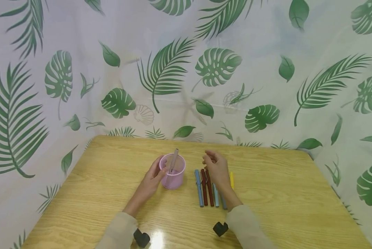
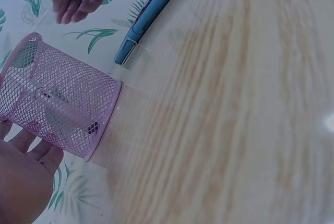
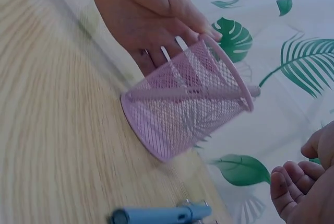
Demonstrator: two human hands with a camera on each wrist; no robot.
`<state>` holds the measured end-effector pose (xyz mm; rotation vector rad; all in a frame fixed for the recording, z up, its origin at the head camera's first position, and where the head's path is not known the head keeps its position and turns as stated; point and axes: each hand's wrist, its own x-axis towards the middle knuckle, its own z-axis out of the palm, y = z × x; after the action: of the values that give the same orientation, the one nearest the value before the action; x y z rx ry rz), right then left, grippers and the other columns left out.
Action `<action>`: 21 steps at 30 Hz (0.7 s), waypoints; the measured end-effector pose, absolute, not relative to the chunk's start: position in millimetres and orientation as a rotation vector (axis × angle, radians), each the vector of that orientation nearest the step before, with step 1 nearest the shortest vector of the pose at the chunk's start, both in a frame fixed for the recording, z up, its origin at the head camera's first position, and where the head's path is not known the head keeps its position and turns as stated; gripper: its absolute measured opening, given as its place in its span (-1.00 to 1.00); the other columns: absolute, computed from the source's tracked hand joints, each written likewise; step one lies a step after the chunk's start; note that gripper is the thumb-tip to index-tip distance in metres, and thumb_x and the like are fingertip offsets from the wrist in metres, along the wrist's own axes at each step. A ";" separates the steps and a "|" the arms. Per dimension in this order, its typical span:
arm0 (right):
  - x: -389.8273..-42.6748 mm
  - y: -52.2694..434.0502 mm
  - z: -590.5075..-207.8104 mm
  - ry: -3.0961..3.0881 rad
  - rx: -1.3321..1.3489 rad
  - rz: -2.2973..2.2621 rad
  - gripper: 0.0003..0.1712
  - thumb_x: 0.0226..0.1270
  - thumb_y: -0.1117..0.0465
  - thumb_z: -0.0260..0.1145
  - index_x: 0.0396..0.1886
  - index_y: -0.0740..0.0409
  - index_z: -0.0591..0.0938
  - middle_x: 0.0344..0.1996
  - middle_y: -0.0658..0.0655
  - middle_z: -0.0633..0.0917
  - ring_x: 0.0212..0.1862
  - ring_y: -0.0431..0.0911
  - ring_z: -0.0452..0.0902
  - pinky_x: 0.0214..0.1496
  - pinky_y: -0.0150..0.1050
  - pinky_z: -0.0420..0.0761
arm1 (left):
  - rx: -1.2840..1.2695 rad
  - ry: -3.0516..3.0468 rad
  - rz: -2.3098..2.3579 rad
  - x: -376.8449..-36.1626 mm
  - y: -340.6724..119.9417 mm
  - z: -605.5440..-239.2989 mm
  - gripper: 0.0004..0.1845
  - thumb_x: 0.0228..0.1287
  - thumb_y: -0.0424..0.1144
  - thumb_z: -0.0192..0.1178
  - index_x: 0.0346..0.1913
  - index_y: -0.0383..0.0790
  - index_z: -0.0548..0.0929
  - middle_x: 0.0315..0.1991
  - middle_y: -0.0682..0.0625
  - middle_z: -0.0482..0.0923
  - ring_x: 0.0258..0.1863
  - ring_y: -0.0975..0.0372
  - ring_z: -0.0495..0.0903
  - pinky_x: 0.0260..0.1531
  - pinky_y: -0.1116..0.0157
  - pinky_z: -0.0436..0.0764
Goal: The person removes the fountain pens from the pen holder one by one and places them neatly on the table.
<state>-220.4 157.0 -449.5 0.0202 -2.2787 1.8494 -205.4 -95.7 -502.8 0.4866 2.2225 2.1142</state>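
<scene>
My left hand (image 1: 151,179) holds a pink mesh pen cup (image 1: 173,181), fingers and thumb around its left side. One pale pinkish-grey pen (image 1: 174,159) leans inside the cup, its top end above the rim. To the right, my right hand (image 1: 219,170) is over the far end of a row of pens, fingers loosely bent and holding nothing. In that row lie a blue pen (image 1: 199,190), two dark red pens (image 1: 210,193), a light blue pen (image 1: 216,197), another blue pen (image 1: 224,202) and a yellow pen (image 1: 231,180). My right forearm partly hides the row.
The wooden table (image 1: 95,183) extends on both sides of the cup and pens. Behind it hangs a white cloth (image 1: 179,31) printed with green leaves. A black device (image 1: 141,238) sits by the left sleeve, another black device (image 1: 220,229) by the right.
</scene>
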 end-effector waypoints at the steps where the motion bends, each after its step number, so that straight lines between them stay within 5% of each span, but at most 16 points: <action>1: -223.6 153.4 -453.7 -2.266 0.028 1.860 -0.64 0.57 0.32 0.20 0.24 0.39 0.60 -0.13 0.26 0.69 -0.17 0.03 0.65 -0.18 -0.29 0.74 | 0.494 2.220 2.120 -205.5 -95.5 -503.3 -0.33 0.68 -0.22 -0.03 0.63 -0.38 -0.01 0.61 -0.35 0.02 0.59 -0.12 0.02 0.57 0.03 0.06; 10: -233.4 120.5 -461.0 -2.250 0.073 1.927 -0.64 0.54 0.27 0.25 0.20 0.39 0.63 -0.12 0.28 0.72 -0.06 0.21 0.65 -0.11 -0.21 0.74 | 0.502 2.195 2.153 -206.1 -94.2 -501.6 -0.34 0.68 -0.25 -0.02 0.62 -0.41 0.01 0.59 -0.38 0.05 0.58 -0.14 0.04 0.56 0.02 0.08; 21: -239.1 87.3 -462.1 -2.326 0.167 1.857 -0.60 0.49 0.21 0.35 0.16 0.41 0.65 0.02 0.32 0.72 0.03 0.11 0.65 0.13 -0.09 0.68 | 0.477 2.201 2.143 -206.0 -95.0 -500.8 -0.33 0.68 -0.23 -0.01 0.63 -0.39 0.00 0.59 -0.36 0.05 0.58 -0.13 0.05 0.56 0.02 0.11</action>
<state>-239.1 87.3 -462.1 0.1667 -2.3262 1.8574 -206.0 -95.0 -500.8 0.4765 2.2013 2.1433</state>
